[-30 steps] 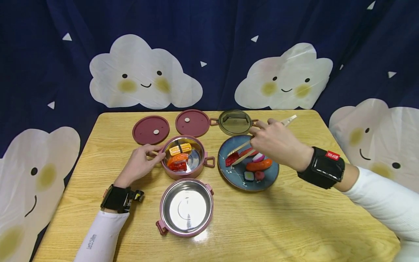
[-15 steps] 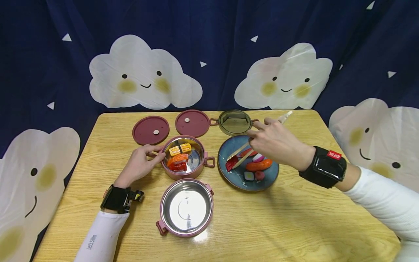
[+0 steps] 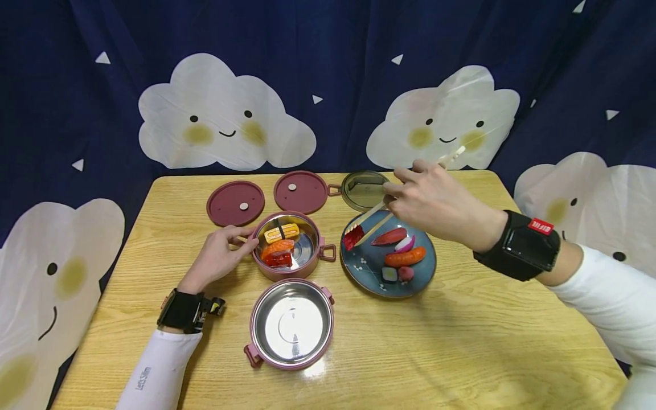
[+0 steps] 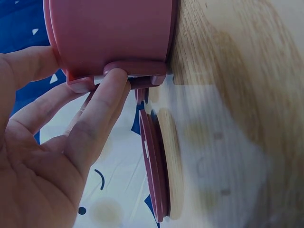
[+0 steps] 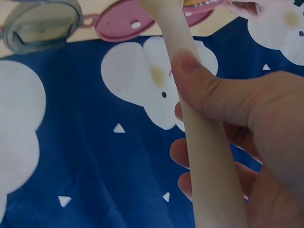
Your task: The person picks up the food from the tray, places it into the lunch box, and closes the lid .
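My right hand (image 3: 435, 202) grips a pair of pale chopsticks (image 3: 379, 210), thumb pressed on them in the right wrist view (image 5: 202, 142). Their tips pinch a red toy food piece (image 3: 353, 237), lifted above the left edge of the blue plate (image 3: 369, 270). My left hand (image 3: 220, 256) holds the side handle (image 4: 118, 76) of a pink bowl (image 3: 287, 270), fingers curled round it. That bowl holds toy sushi: a yellow piece (image 3: 282, 232) and an orange one (image 3: 278, 248). More toy food stays on the plate, among it an orange sausage (image 3: 406, 257).
An empty pink bowl with a steel inside (image 3: 292, 324) stands near the table's front. Two pink lids (image 3: 236, 203) (image 3: 300, 192) and a clear lid (image 3: 365, 191) lie at the back. The wooden table (image 3: 461, 341) ends at a cloud-print curtain (image 3: 328, 85).
My right hand has risen and moved back, lifting the red piece off the plate with the chopsticks. The left hand has stayed on the bowl's handle.
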The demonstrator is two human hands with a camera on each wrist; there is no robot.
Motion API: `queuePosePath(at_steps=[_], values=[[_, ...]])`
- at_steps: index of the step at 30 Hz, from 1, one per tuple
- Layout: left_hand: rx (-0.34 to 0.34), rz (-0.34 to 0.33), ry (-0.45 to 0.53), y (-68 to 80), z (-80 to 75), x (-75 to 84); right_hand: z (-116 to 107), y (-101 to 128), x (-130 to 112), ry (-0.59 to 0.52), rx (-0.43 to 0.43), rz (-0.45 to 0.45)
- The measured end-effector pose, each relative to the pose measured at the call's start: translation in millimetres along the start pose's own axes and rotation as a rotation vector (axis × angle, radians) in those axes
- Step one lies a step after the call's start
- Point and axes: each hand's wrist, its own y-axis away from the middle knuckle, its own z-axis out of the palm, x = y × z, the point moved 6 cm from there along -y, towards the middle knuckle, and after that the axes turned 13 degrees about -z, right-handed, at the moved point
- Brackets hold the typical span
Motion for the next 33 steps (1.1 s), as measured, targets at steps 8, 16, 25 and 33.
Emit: queuePosePath(at_steps=[8, 16, 25, 33], values=[[0.001, 0.004, -0.002, 0.1, -1.3, 1.4, -16.1, -19.8, 8.0, -0.005, -0.006, -0.034], [0.001, -0.013, -0.021, 0.0, 0.1, 0.1, -15.5, -48.6, 5.5, 0.000, 0.003, -0.078], [-0.008, -0.014, -0.015, -0.1, -0.3, 0.9, -1.7, -77.7, -2.3, 0.027, 0.007, -0.105], [0.001, -0.008, -0.020, 0.0, -1.4, 1.0, 14.4, -96.4, -15.4, 0.039, -0.026, -0.157]])
